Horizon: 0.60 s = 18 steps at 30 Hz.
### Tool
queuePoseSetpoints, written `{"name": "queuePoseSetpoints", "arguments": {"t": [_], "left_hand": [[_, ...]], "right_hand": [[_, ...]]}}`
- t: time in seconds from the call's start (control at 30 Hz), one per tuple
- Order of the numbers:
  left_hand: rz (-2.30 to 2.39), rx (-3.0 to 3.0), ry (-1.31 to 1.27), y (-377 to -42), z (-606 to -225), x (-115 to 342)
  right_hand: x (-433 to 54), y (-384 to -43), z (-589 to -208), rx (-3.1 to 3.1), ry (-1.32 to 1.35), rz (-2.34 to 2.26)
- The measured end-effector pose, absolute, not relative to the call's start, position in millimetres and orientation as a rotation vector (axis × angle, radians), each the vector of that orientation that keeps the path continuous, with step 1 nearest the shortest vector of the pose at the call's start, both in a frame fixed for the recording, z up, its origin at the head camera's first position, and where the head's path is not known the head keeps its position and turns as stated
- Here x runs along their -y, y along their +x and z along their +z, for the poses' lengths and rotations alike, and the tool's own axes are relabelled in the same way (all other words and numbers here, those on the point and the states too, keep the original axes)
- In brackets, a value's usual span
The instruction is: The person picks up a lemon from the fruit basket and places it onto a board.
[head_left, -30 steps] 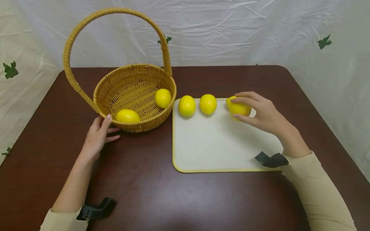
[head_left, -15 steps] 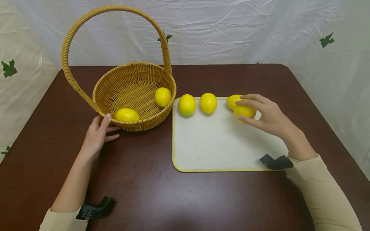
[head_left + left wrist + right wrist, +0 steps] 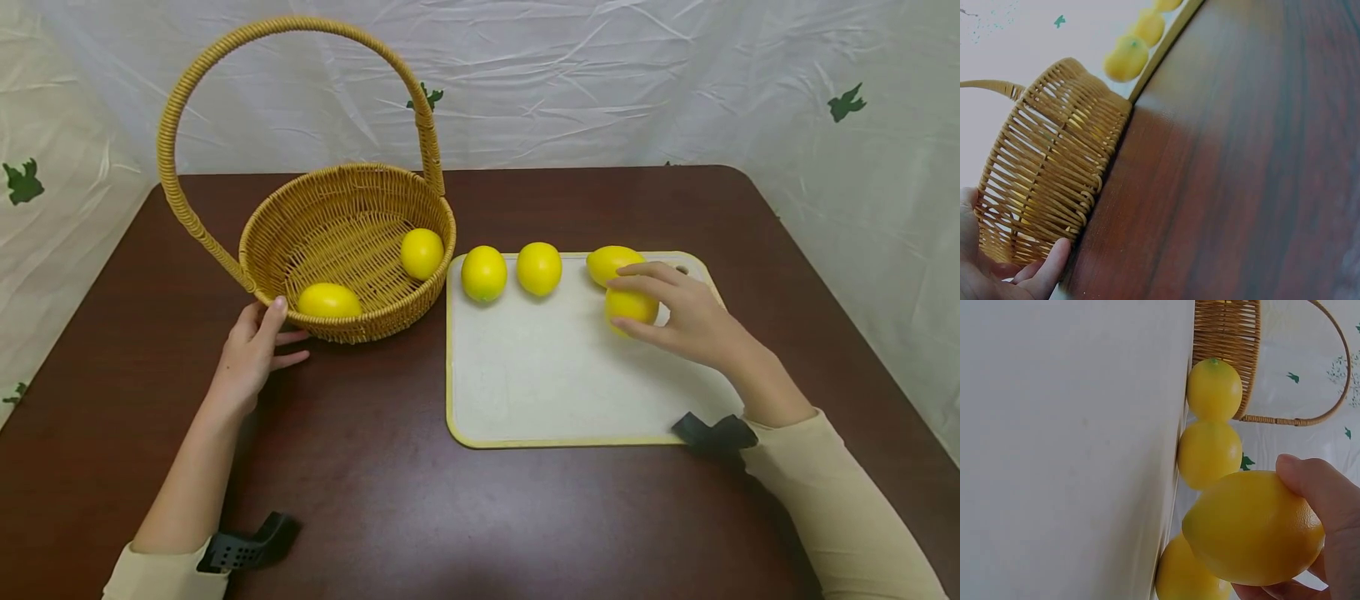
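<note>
My right hand (image 3: 686, 317) pinches a lemon (image 3: 1254, 528) between thumb and fingers, close over the white cutting board (image 3: 540, 375). Just behind it a second lemon (image 3: 611, 265) lies on its side on the board. Two more lemons, one (image 3: 539, 269) beside the other (image 3: 483, 273), sit along the board's far edge. At the left, my left hand (image 3: 251, 354) grips the near rim of a wicker basket (image 3: 1047, 162), its thumb on top of the rim and other fingers against the outer wall. Inside the basket are two lemons, one (image 3: 330, 300) near the front and one (image 3: 422, 253) at the right.
The basket's tall arched handle (image 3: 300, 27) rises above its back and left side. Everything stands on a dark brown table (image 3: 360, 500). White sheeting (image 3: 570, 92) with green leaf-like marks hangs around the table. The board's left edge lies close to the basket.
The right hand, holding its lemon, has shifted slightly right and then a little toward the person, uncovering the lemon behind it. The left hand and basket stay in place.
</note>
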<state>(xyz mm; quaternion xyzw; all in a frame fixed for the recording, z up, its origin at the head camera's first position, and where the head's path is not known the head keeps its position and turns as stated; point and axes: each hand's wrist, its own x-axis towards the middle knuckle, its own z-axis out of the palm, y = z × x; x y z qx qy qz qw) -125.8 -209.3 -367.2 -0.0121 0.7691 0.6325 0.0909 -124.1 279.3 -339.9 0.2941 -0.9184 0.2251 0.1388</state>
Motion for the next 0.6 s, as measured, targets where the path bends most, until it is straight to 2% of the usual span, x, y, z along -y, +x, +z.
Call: {"name": "queuePoseSetpoints", "arguments": {"t": [0.6], "left_hand": [[1.876,-2.291,-0.036,-125.1,-367.5,209.5]], "right_hand": [[-277.8,-127.1,-349.8,2.684,0.994,0.737]]}}
